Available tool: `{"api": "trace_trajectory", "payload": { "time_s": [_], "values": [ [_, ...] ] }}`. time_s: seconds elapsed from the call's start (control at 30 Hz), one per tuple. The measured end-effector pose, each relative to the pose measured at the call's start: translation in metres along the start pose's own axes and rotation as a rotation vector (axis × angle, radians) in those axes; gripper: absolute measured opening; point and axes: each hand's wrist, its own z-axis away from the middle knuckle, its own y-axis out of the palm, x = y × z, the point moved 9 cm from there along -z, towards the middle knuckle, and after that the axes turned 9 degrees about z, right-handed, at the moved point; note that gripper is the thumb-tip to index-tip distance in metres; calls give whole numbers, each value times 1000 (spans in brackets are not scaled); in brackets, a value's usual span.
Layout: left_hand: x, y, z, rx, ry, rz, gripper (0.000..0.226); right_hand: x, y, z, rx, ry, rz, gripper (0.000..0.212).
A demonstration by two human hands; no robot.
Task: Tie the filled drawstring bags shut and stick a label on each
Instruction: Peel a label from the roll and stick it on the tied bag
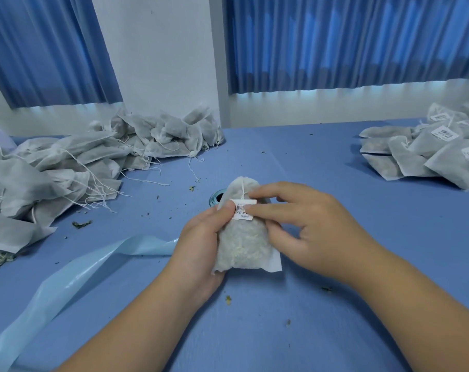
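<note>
Step in hand: labelling. The bag (241,245) is held upright just above the table (335,224), near centre. Its neck appears drawn closed, with the string (243,189) hanging down its front. The left hand (201,237) grasps the bag round its left side, thumb on the left edge of the label (242,209). The right hand (303,218) grasps nothing; its extended fingers (257,210) press on the right part of the label, which lies across the upper front of the bag. Adhesion cannot be confirmed; the top right corner looks slightly raised. Next move, as judged: smooth the label flat from centre outward, then set the bag with the labelled pile (429,154) at far right. Take the next bag from the unlabelled pile (66,162) at left. The roll (215,199) sits just behind the bag; the backing strip (80,272) trails to near left.
</note>
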Motion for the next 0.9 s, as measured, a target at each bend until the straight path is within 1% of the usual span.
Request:
{"api": "trace_trajectory", "payload": {
  "time_s": [0.07,0.13,0.2,0.23,0.27,0.33,0.4,0.53,0.6,0.63,0.7,0.73,0.8,0.83,0.9],
  "values": [
    [-6,3,2,14,85,-42,27,-13,-2,2,-46,181,-216,17],
    [-13,7,6,33,194,-183,24,-28,1,4,-70,350,-306,4],
    [-14,15,9,71,252,-258,24,-46,11,11,-35,540,-352,25],
    [-13,17,9,81,258,-262,24,-54,19,14,10,640,-428,34],
    [-13,17,10,86,261,-259,22,-58,27,18,62,728,-545,40],
    [-13,18,10,89,259,-270,20,-55,42,22,173,814,-809,44],
    [-12,16,10,65,252,-317,22,-49,46,23,224,811,-974,45],
    [-8,14,11,3,217,-424,42,-46,46,23,241,805,-1095,41],
    [-8,15,11,14,216,-429,41,-44,49,25,278,823,-1157,34],
    [-8,16,12,31,213,-419,36,-43,51,25,295,820,-1183,29],
    [-8,21,13,81,200,-353,22,-41,52,25,316,789,-1192,24],
    [-7,22,14,97,196,-317,19,-39,51,23,319,771,-1180,26],
    [-8,21,14,83,203,-277,20,-37,50,21,320,733,-1150,32],
    [-9,19,15,65,209,-269,21,-36,51,21,326,706,-1134,31],
    [-10,16,14,38,215,-269,26,-31,51,19,344,658,-1107,17]
  ]
}}
